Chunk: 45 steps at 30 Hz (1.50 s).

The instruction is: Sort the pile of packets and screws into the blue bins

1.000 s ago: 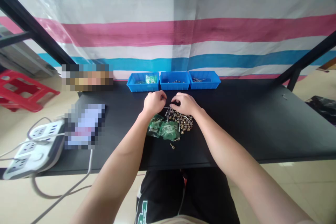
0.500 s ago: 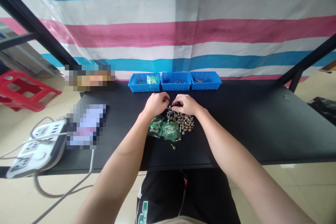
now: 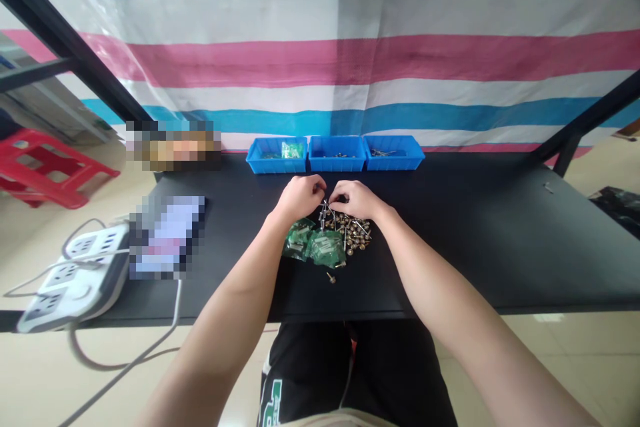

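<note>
Over the far edge of a pile of small brass-coloured screws (image 3: 357,235), both hands are held close together. My left hand (image 3: 301,195) has its fingers curled into a pinch; whatever lies between them is hidden. My right hand (image 3: 354,197) pinches beside the slim silver pin-like pieces (image 3: 324,213), and its fingertips hide what they hold. Two green-printed clear bags, a left one (image 3: 297,240) and a nearer one (image 3: 326,250), lie against the pile with pale pieces inside. One loose screw (image 3: 331,277) rests nearer my body.
Three blue bins stand in a row behind the hands: left (image 3: 277,165), middle (image 3: 337,164), right (image 3: 395,163), each with small parts inside. A power strip (image 3: 75,280) with cables and a blurred-out phone (image 3: 173,240) lie left on the black table (image 3: 460,227). Striped sheeting (image 3: 280,60) hangs behind.
The view has shifted very slightly. Both hands keep nearly the same pinched pose over the pile, and the bags and bins stay where they were.
</note>
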Each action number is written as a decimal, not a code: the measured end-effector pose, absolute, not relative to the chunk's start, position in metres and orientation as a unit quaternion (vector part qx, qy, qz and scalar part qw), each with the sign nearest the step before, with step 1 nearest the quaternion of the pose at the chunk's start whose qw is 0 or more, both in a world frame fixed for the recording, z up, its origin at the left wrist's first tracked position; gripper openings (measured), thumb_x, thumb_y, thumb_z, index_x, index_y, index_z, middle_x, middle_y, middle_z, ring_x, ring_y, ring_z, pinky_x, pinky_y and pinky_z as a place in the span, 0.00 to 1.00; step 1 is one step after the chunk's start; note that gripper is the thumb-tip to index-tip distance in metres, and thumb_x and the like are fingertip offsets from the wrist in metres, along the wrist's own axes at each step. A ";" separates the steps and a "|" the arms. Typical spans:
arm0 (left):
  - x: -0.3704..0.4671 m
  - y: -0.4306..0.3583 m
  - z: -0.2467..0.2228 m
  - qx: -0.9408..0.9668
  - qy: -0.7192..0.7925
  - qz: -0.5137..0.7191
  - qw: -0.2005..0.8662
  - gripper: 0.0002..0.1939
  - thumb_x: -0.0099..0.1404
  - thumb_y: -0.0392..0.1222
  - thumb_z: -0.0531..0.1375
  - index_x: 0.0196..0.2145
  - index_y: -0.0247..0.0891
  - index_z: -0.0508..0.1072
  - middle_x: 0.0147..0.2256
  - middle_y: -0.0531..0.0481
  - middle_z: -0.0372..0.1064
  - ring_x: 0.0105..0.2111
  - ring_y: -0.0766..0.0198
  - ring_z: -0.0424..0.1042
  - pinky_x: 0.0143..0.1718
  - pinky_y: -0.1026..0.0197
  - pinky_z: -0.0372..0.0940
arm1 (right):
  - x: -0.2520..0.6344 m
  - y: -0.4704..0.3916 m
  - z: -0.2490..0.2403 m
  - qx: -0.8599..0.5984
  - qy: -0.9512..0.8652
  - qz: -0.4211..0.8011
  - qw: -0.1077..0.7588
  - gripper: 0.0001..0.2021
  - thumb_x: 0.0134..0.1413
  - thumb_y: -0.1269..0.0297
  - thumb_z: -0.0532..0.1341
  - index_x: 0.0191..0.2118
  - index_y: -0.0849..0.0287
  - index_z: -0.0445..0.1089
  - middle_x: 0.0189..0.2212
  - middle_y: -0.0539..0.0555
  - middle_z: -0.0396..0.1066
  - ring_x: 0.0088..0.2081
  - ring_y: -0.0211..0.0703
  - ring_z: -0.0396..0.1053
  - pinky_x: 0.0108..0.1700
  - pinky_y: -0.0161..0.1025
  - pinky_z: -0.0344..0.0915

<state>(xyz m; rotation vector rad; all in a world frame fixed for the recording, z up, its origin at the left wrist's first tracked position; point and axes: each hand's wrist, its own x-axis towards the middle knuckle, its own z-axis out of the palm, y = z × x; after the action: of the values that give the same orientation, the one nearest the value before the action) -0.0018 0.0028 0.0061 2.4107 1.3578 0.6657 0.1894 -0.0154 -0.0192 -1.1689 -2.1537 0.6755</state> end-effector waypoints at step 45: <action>0.000 0.002 0.004 0.839 0.385 0.355 0.147 0.05 0.62 0.39 0.65 0.36 0.36 0.79 0.34 0.48 0.77 0.30 0.64 0.72 0.36 0.61 0.67 | 0.181 -0.008 -0.024 -0.463 -0.630 0.351 0.515 0.18 0.49 0.47 0.66 0.29 0.60 0.76 0.27 0.54 0.76 0.30 0.42 0.70 0.35 0.40 0.64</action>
<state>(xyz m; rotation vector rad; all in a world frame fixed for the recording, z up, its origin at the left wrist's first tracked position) -0.0001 0.0023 0.0038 2.4143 1.1069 1.0221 0.1807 -0.0079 -0.0238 -1.1116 -1.5145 0.8443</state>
